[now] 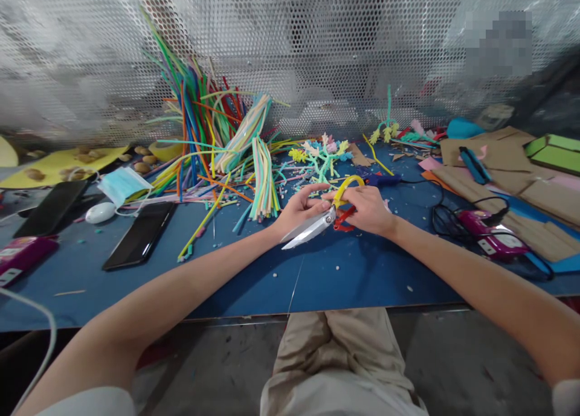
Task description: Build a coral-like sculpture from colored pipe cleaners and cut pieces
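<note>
A pair of scissors [310, 230] with one yellow and one red handle is in my right hand [372, 211], whose fingers are wrapped round the handles. Its blades point left and toward the table's near edge, partly apart. My left hand [299, 212] is beside the blades, thumb and fingertips drawn together close to the scissors' pivot. Anything pinched there is too small or hidden to make out. Just beyond the hands stands a branching piece of pastel pipe cleaners [321, 156]. Left of my left hand lies a bundle of pastel pipe cleaners [263, 183].
Loose coloured pipe cleaners [185, 126] pile against the perforated metal screen [317, 54]. Phones [139, 235], a face mask [123, 185] and a white mouse [100, 212] lie left. A blue glue gun [378, 179], cables, a purple power strip [492, 235] and cardboard [544, 195] are right.
</note>
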Demonstrator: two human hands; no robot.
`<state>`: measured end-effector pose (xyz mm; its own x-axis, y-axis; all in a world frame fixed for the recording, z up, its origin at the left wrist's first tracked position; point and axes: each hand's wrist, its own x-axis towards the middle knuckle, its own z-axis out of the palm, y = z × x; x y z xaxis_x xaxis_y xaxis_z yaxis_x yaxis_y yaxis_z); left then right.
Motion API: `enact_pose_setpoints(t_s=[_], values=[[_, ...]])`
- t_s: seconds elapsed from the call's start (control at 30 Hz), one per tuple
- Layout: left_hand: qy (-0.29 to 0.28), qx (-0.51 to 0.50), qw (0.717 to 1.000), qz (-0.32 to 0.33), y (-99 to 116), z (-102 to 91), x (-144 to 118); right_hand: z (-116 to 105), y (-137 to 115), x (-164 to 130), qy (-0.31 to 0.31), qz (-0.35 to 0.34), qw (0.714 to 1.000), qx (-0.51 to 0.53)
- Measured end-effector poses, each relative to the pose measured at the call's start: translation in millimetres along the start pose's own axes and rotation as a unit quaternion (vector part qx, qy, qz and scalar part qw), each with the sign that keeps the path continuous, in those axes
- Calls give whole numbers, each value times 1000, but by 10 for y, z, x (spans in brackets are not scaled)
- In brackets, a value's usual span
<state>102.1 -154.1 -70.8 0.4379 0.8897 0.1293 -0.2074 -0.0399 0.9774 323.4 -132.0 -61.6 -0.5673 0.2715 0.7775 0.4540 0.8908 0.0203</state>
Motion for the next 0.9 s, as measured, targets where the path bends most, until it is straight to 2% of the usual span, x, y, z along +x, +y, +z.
enact_pose_setpoints(t_s=[0.17,0.43,0.57,0.77,0.9], values=[[-6,17,1000,-5,12,-4,-16,-1,-21,16,16,-46,999,-7],[3,7,1000,7,13,-11,-6,-6,-40,24,5,-48,999,22],[29,20,999,7,32,-3,-3,-19,-16,11,-40,-4,997,68],[51,38,998,-1,74,7,-8,-92,-3,18,-73,43,984,159],[49,50,997,-12,39,-11,-3,-149,-13,27,-90,139,945,280]])
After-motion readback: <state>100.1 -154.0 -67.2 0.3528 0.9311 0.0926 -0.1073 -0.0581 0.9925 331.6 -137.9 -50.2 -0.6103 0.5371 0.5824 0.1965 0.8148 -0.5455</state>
